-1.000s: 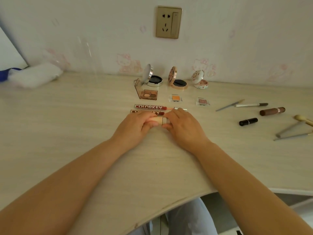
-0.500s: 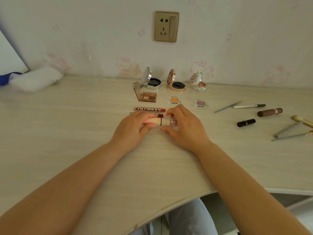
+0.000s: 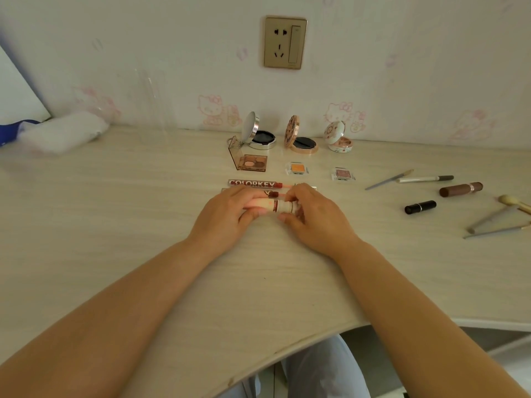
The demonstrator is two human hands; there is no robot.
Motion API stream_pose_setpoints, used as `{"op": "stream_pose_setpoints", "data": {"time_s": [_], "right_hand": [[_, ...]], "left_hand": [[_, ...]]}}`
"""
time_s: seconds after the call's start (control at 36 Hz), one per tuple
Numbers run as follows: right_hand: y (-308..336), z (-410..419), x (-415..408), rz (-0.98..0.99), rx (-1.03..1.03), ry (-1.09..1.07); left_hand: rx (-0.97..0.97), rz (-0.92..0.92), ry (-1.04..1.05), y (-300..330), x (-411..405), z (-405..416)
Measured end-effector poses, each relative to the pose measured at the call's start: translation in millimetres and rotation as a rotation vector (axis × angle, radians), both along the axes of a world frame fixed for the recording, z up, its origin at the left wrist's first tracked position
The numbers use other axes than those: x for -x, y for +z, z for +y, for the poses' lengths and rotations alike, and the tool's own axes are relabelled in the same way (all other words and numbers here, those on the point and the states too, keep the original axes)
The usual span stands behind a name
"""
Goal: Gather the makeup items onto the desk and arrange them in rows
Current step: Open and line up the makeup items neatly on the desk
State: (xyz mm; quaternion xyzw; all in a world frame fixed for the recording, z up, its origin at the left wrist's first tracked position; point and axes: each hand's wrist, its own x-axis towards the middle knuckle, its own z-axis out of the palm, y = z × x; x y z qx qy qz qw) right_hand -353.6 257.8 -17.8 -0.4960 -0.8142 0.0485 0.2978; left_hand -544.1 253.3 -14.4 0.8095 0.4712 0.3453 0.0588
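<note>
My left hand (image 3: 227, 216) and my right hand (image 3: 316, 216) together grip a small cream lipstick tube (image 3: 275, 205) lying sideways just above the desk (image 3: 115, 225). Behind them lie a COLORKEY lip gloss (image 3: 253, 184) and a second one, mostly hidden by my fingers. Further back sit an eyeshadow palette (image 3: 253, 162), an orange pan (image 3: 297, 168) and a pink pan (image 3: 343, 174). Three open compacts (image 3: 260, 133) (image 3: 301, 139) (image 3: 339, 137) line the wall. At the right lie a black lipstick (image 3: 420, 207), a brown tube (image 3: 461, 189), a white pencil (image 3: 425, 178) and brushes (image 3: 500, 219).
A white cloth bundle (image 3: 63, 135) lies at the back left beside a blue item (image 3: 11, 130). A wall socket (image 3: 285, 43) sits above the compacts. The desk's curved front edge runs near my lap (image 3: 316, 366).
Both hands have shifted slightly toward me with the cream lipstick tube, which shows more between my fingers now. The other items have not moved.
</note>
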Motion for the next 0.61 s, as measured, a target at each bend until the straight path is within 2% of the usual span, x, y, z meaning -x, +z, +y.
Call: {"op": "stream_pose_setpoints", "data": {"time_s": [0.11,0.61], "right_hand": [[-1.0,1.8,-1.0,0.077,0.049,-0.028],[-3.0,3.2,0.1,0.158,0.147,0.035]], "left_hand": [[0.01,-0.013,0.006,-0.3,0.7,0.5],[0.048,-0.052,0.024,-3.4,2.9,4.4]]}}
